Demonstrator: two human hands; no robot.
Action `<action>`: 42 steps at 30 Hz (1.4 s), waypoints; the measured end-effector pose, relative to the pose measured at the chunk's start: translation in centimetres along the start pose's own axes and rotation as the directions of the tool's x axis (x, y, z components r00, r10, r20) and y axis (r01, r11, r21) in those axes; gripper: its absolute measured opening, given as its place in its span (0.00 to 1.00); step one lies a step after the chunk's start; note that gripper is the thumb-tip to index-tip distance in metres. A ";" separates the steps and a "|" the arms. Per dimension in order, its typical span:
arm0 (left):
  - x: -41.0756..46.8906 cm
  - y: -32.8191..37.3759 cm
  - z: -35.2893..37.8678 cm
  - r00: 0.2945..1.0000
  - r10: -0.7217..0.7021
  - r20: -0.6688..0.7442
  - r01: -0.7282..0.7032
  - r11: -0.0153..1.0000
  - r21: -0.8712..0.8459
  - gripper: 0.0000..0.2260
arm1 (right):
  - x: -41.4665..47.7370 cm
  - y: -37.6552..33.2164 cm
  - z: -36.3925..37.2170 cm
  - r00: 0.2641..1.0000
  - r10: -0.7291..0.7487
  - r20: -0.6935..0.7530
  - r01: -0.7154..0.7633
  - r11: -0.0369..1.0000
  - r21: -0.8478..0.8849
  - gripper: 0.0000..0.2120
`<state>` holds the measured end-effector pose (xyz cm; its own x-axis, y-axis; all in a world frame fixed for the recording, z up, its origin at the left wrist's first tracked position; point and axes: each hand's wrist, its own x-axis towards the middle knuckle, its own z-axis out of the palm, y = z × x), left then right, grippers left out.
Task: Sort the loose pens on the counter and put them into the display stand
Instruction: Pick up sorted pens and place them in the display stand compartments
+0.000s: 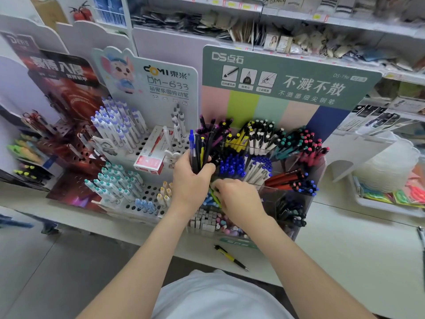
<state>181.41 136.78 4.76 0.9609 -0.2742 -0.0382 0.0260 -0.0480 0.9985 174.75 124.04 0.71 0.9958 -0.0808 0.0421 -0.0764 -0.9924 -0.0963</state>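
Stocked shop shelves (299, 31) are seen behind a pale counter (345, 249), on which a green-headed display stand (287, 74) of pen-filled compartments is set. A bundle of pens (199, 148) is gripped upright by the left hand (190, 178) over the stand. The right hand (239, 199) is lowered into a front compartment, and whether anything is grasped cannot be told. One yellow-black pen (231, 257) is seen lying on the counter, just in front of the stand.

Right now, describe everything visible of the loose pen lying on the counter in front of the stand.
The loose pen is slim and plastic-looking, with a yellow barrel, black ends and a pale tip pointing lower right. It lies flat and diagonal on the white counter, near its front edge, just in front of the display stand. Only the counter touches it.
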 end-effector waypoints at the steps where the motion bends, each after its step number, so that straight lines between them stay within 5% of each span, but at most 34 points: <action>1: -0.2 -0.1 -0.2 1.000 -0.006 0.010 0.006 1.000 0.008 0.06 | -0.5 0.0 -0.3 0.997 0.000 -0.078 0.007 0.996 0.091 0.08; 4: -1.1 -0.6 -0.7 1.000 -0.009 0.010 0.008 0.999 0.046 0.07 | -2.3 -0.7 -2.0 0.954 0.067 -0.293 0.049 0.928 0.370 0.10; 6: -1.9 -1.0 -0.7 1.000 0.008 0.005 -0.009 0.996 0.083 0.07 | -3.6 -1.2 -3.1 0.946 0.117 -0.303 0.060 0.854 0.516 0.15; 12: -5.3 -3.5 -1.6 0.985 0.037 0.169 -0.064 0.985 0.162 0.07 | -9.1 -0.9 -0.1 0.949 0.289 -0.123 -0.117 0.689 0.715 0.17; 17: -7.9 -6.5 -2.2 0.950 -0.017 0.312 -0.068 0.963 0.259 0.08 | -14.6 -2.3 4.0 0.834 0.551 0.023 -0.300 0.418 0.858 0.17; 19: -8.4 -7.7 -2.3 0.946 -0.039 0.321 -0.058 0.956 0.287 0.06 | -16.3 -2.7 5.1 0.814 0.572 0.097 -0.360 0.366 0.858 0.14; 23: -8.9 -8.1 -2.1 0.945 -0.055 0.323 -0.048 0.951 0.304 0.16 | -18.1 -3.4 6.5 0.822 0.506 0.261 -0.461 0.323 0.826 0.16; 25: -9.1 -8.0 -2.0 0.944 -0.057 0.324 -0.053 0.945 0.323 0.17 | -18.2 -3.6 7.5 0.820 0.463 0.338 -0.533 0.398 0.747 0.14; 29: -9.2 -8.8 -2.3 0.946 -0.100 0.308 -0.015 0.937 0.350 0.13 | -16.5 -3.2 10.4 0.825 0.486 0.288 -0.552 0.802 0.229 0.12; 34: -9.3 -9.4 -3.1 0.955 -0.123 0.271 0.011 0.924 0.382 0.14 | -13.8 -3.3 12.8 0.810 0.497 0.312 -0.495 0.864 -0.091 0.05; 42: -8.9 -9.6 -4.1 0.962 -0.118 0.246 0.011 0.917 0.398 0.09 | -13.0 -2.9 15.9 0.842 0.325 0.430 -0.277 0.945 -0.171 0.14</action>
<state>173.72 143.65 -4.28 0.8537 -0.4941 -0.1645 -0.0753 -0.4297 0.8998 162.80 129.46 -15.40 0.8353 -0.3506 -0.4236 -0.3569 -0.9317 0.0673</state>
